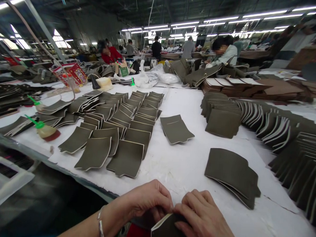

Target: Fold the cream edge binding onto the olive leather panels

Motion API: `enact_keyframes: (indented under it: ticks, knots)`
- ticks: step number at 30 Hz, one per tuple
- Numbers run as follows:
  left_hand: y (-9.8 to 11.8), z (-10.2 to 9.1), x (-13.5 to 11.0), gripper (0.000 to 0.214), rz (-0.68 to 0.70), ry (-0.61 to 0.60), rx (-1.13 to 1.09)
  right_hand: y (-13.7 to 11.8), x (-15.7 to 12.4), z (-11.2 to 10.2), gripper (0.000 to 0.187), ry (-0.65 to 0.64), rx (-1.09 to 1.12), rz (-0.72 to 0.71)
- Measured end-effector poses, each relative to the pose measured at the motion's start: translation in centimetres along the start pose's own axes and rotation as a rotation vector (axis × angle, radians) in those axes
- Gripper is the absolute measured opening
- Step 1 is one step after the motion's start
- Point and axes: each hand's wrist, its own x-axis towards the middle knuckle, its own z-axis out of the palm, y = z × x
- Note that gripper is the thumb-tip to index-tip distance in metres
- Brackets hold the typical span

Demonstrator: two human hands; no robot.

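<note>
At the bottom edge of the head view my left hand (147, 201) and my right hand (205, 220) meet over one olive-green leather piece (165, 232) with a pale edge. Both hands are closed on it, fingers pressing its top fold. A small stack of the same curved olive pieces (231, 175) lies just beyond my right hand. Rows of overlapping olive pieces (120, 130) spread out ahead of my left hand. A single pair of pieces (176, 128) lies in the middle of the white table (181, 169).
Two glue bottles with green nozzles (42, 128) lie at the left. Long fanned rows of pieces (279, 128) fill the right side. A white frame (3, 184) sits low at left. Several other people work at tables farther back.
</note>
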Motion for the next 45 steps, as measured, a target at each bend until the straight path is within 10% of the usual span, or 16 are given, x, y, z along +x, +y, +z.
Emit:
enact_keyframes:
  ticks: [22, 34, 45]
  knots:
    - [-1.8, 1.6, -0.7, 0.005, 0.301, 0.047, 0.448, -0.4, 0.7, -0.9, 0.007, -0.508, 0.113, 0.110]
    - [-1.4, 2.4, -1.6, 0.008, 0.328, 0.159, 0.751, -0.3, -0.6, 0.7, 0.008, -0.373, 0.057, -0.004]
    - [5.1, -0.4, -3.8, 0.010, 0.367, 0.199, 0.883, -2.5, 0.7, -2.7, 0.026, -0.004, 0.014, -0.235]
